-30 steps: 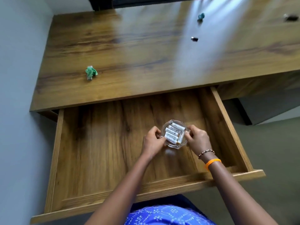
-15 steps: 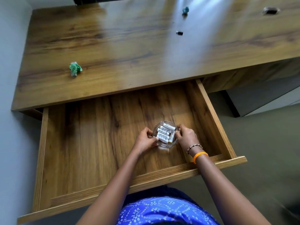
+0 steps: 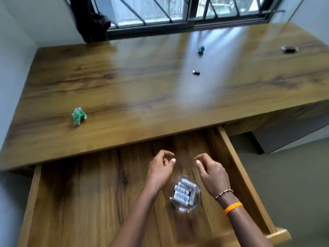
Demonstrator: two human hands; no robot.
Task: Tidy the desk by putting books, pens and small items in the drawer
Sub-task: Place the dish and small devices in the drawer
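A small glass dish (image 3: 185,207) with several white batteries in it sits on the floor of the open wooden drawer (image 3: 89,202). My left hand (image 3: 160,168) and my right hand (image 3: 211,171) hover just beyond the dish, apart from it, fingers loosely curled and holding nothing. On the desk top (image 3: 133,82) lie a crumpled green item (image 3: 78,116) at the left, a small black-and-silver piece (image 3: 196,72) in the middle, a teal crumpled item (image 3: 201,49) farther back, and a dark flat object (image 3: 289,49) at the far right.
The drawer's right wall (image 3: 236,157) runs close beside my right hand. A window with dark bars (image 3: 178,13) stands behind the desk and a wall borders it on the left. Grey floor lies to the right of the drawer.
Both hands let go of the glass dish and lifted away from it toward the desk edge. The dish now rests in the drawer. The camera tilted up, showing the window.
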